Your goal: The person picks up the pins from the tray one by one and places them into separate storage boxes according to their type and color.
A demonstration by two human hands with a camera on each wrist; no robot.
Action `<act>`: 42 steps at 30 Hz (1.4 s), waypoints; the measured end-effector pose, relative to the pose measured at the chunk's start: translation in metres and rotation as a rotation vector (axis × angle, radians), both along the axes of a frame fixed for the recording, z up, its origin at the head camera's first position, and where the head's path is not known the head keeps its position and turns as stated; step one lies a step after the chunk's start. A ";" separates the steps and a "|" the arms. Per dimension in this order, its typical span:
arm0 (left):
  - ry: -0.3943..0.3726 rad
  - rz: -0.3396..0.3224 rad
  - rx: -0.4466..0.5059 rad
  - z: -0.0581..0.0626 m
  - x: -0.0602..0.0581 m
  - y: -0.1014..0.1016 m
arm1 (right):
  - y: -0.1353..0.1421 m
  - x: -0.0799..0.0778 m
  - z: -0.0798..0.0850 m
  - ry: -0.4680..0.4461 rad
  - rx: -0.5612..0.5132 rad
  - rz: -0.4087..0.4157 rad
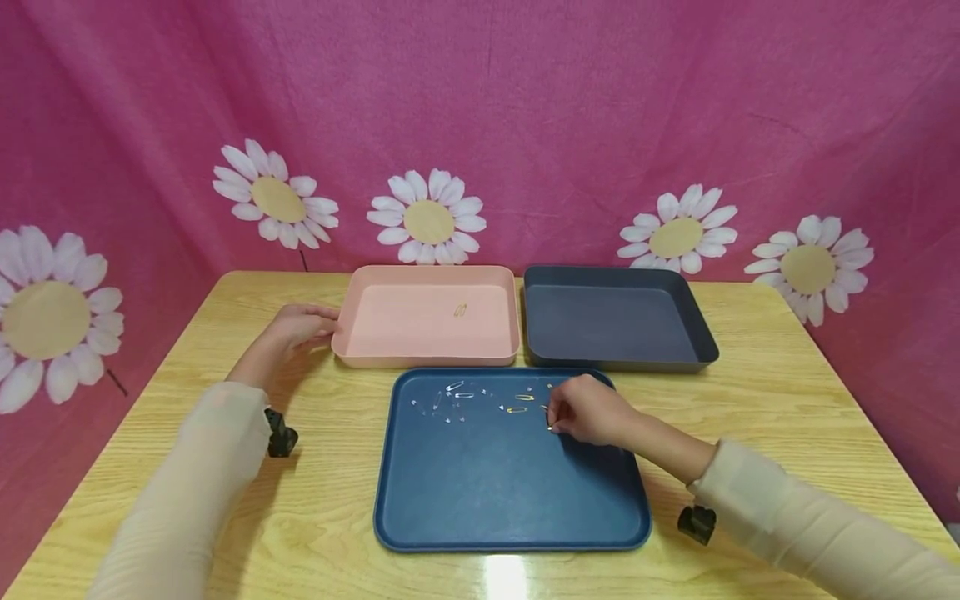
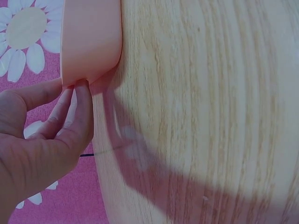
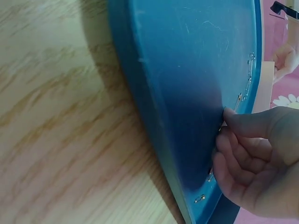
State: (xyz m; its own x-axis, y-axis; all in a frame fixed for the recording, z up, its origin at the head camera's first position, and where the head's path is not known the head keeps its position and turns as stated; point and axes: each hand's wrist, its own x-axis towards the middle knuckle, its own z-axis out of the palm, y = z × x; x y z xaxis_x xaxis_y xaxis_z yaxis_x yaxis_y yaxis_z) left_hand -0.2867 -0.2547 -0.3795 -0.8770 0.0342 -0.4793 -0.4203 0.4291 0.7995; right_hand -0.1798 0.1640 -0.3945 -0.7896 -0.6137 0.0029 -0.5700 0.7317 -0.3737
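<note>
My right hand point(image 1: 592, 410) is over the far right part of the blue tray point(image 1: 510, 500), thumb and index finger pinching a small gold safety pin point(image 1: 551, 428) that their tips mostly hide. Just left of it lie gold safety pins point(image 1: 517, 409) and several silver safety pins point(image 1: 465, 396), with small clear or pale pieces point(image 1: 448, 420) too tiny to identify. Fingertips of my left hand point(image 1: 298, 325) touch the left end of the pink tray point(image 1: 352, 350); in the left wrist view they reach its outer wall point(image 2: 91, 42). Gold pins point(image 1: 461, 310) lie inside that tray.
A dark grey tray point(image 1: 622, 364) stands to the right of the pink one, both behind the blue tray on a wooden table point(image 1: 322, 500). A pink curtain with daisies point(image 1: 487, 125) hangs at the table's back edge.
</note>
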 end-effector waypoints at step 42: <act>0.046 -0.008 -0.008 -0.002 0.003 0.000 | 0.002 -0.016 0.000 -0.240 -0.264 -0.077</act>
State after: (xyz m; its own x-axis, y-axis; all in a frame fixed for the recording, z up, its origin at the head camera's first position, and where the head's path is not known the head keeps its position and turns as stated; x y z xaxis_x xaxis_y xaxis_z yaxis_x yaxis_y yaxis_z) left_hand -0.2837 -0.2544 -0.3817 -0.8976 0.0377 -0.4391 -0.3799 0.4390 0.8142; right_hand -0.1956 0.1662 -0.3946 -0.8305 -0.5557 -0.0381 -0.3902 0.6293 -0.6721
